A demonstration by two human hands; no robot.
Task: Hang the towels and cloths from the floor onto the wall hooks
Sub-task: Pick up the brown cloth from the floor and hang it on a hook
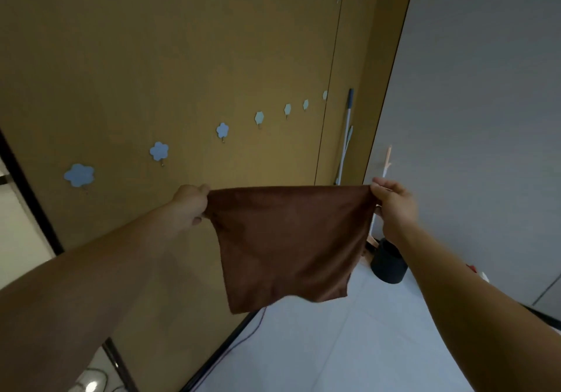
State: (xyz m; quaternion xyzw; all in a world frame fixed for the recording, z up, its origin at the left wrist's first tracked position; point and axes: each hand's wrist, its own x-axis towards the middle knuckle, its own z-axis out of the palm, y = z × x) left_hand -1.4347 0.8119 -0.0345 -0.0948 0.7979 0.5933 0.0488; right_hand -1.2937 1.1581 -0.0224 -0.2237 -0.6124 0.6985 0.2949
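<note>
Head view: a square brown microfibre cloth (288,239) is stretched out in the air, centre frame, in front of the ochre wall panel (151,57). The left hand (189,206) pinches the top corner at 9 o'clock of the cloth; the right hand (393,206) pinches the opposite top corner at 3 o'clock. Both hands are closed on fabric, arms extended. The top edge is taut and roughly level, the rest hanging free, lower corners loose. Likely reason for this hold: spreading the cloth flat to find an edge or loop before hooking it.

A row of pale blue flower-shaped wall hooks (158,151) runs from 9 o'clock up toward 1 o'clock above the cloth; those visible carry nothing. The cloth is not touching any hook yet.

At 4 o'clock, a dark cylindrical bin (388,262) stands on the pale tiled floor (349,346); a long-handled mop pole (346,136) leans at 1 o'clock.
</note>
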